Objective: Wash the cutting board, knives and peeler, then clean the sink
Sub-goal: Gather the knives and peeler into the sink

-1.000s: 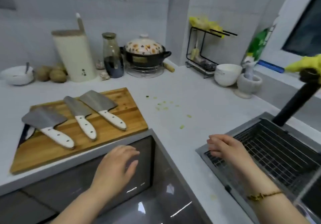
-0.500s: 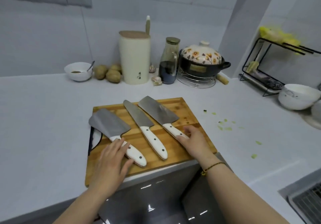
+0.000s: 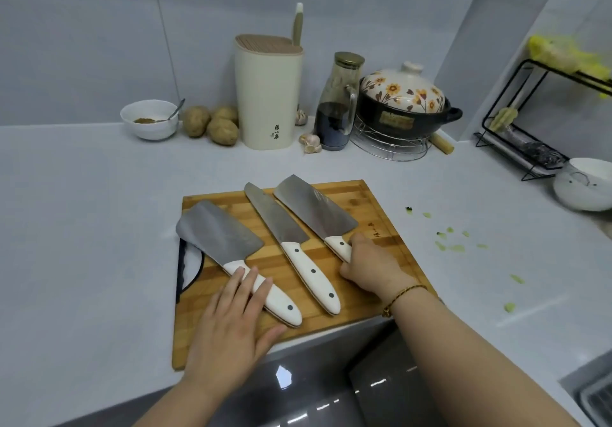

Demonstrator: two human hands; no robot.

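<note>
Where the dark sink (image 3: 331, 400) fills 6 o'clock, nearest the camera, the cutting board (image 3: 374, 214) lies just past its rim on the white counter (image 3: 82, 228). Three white-handled knives lie on the board side by side, blades toward 11 o'clock, handles toward 5. Left hand (image 3: 231, 324): flat, fingers straight and laid over the handle of the left knife (image 3: 218, 234), thumb spread on the board, no grip. Right hand (image 3: 371, 261): fingers curled round the handle of the right knife (image 3: 314, 208), thumb on top near the blade, so clamped on it. Middle knife (image 3: 275, 218) lies untouched between the hands. A dark-rimmed object (image 3: 190, 267) sticks out from under the board's 9 o'clock edge; can't tell what it is. Green scraps (image 3: 450, 244) are scattered on the counter at the board's 3 o'clock. The far row along the wall, 10 to 1 o'clock: bowl with spoon (image 3: 149, 118), potatoes (image 3: 212, 122), knife block (image 3: 268, 95), garlic (image 3: 311, 143), bottle of dark liquid (image 3: 337, 108), pot with a flowered lid (image 3: 400, 102) on a wire stand. At 2 o'clock sits a black wire rack (image 3: 530, 128), with a white bowl (image 3: 586, 185) just in front of it.
</note>
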